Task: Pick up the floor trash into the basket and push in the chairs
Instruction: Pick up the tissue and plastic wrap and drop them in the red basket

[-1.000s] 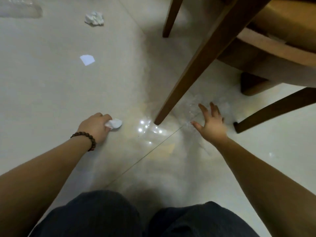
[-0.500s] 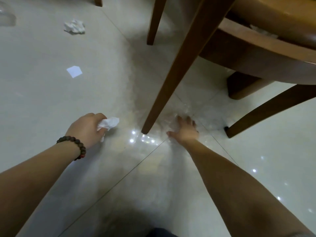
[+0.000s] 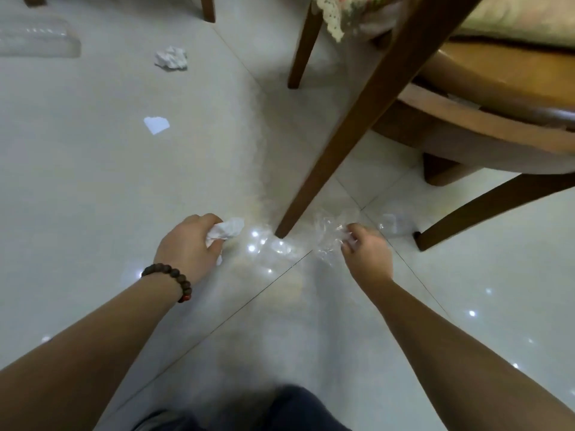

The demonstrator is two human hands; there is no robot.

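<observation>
1. Crumpled clear plastic wrapper (image 3: 330,241) sits pinched in the right hand (image 3: 367,256), just off the glossy white tile floor (image 3: 93,181) beside the brown wooden chair leg (image 3: 336,150).
2. Left hand (image 3: 186,247) is clenched on a white paper wad (image 3: 225,231), freeing the other to gather.
3. A white crumpled tissue (image 3: 171,57) and flat white paper scrap (image 3: 156,124) wait farther off; no basket in view.

You find no text, label, brand, number or sign to read here. The crumpled paper (image 3: 171,57) and the flat paper scrap (image 3: 156,125) on the floor (image 3: 77,181) are plain white on the sides you see. The clear plastic wrap (image 3: 330,241) shows no print, and the wooden chair legs (image 3: 342,144) carry no mark.
</observation>
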